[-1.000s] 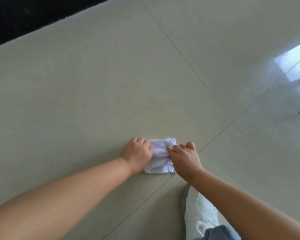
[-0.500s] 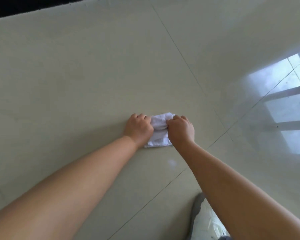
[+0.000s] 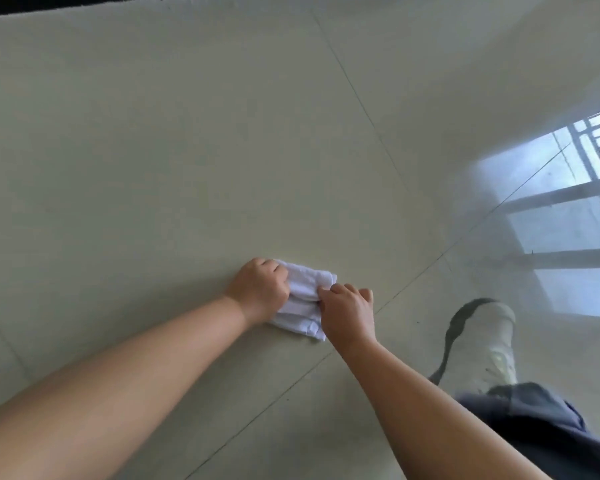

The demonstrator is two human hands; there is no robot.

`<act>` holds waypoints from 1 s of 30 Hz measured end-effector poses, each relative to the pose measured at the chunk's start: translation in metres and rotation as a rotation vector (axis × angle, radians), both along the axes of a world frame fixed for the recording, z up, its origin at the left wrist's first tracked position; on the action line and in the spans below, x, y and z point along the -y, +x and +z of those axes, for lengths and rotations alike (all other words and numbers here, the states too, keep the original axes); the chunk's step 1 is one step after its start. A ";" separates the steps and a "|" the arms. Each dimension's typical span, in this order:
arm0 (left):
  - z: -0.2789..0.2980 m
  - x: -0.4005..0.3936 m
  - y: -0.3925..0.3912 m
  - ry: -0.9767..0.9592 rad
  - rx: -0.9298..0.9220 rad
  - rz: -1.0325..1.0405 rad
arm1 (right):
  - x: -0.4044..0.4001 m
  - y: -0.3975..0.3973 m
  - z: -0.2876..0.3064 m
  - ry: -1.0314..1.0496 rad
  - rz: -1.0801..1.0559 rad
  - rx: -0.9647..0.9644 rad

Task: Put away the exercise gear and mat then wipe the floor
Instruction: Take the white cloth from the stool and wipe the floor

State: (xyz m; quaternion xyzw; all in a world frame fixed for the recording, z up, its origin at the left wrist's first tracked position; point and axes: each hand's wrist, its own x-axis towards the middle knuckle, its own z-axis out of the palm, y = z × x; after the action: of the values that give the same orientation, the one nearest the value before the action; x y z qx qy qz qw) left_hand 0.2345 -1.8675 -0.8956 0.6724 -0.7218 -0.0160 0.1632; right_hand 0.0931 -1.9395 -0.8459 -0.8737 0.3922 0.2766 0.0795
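A small folded white cloth (image 3: 305, 299) lies flat on the pale tiled floor (image 3: 153, 168). My left hand (image 3: 260, 289) grips its left side with curled fingers and holds it down on the tile. My right hand (image 3: 349, 311) grips the cloth's right edge, thumb and fingers bent over the fabric. Both arms reach forward from the bottom of the view. No exercise gear or mat shows near the hands.
My white shoe (image 3: 485, 344) and a dark trouser leg (image 3: 541, 431) stand at the right, close to my right forearm. A window's bright reflection (image 3: 568, 216) shines on the floor at right. A black strip (image 3: 49, 3) runs along the top left edge.
Both hands and the cloth have slid along the floor, away from me and then slightly right. The view has swung, so the shoe and the window's reflection show more at right.
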 end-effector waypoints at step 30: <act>0.027 0.199 -0.036 0.300 0.139 0.269 | 0.259 0.029 0.012 -0.070 0.654 -0.006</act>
State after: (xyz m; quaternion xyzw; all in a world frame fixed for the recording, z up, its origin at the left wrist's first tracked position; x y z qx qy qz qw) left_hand 0.1988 -2.0668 -0.8688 0.7790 -0.6245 -0.0550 0.0118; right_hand 0.1222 -2.1980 -0.8344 -0.9547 0.1004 0.2767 -0.0447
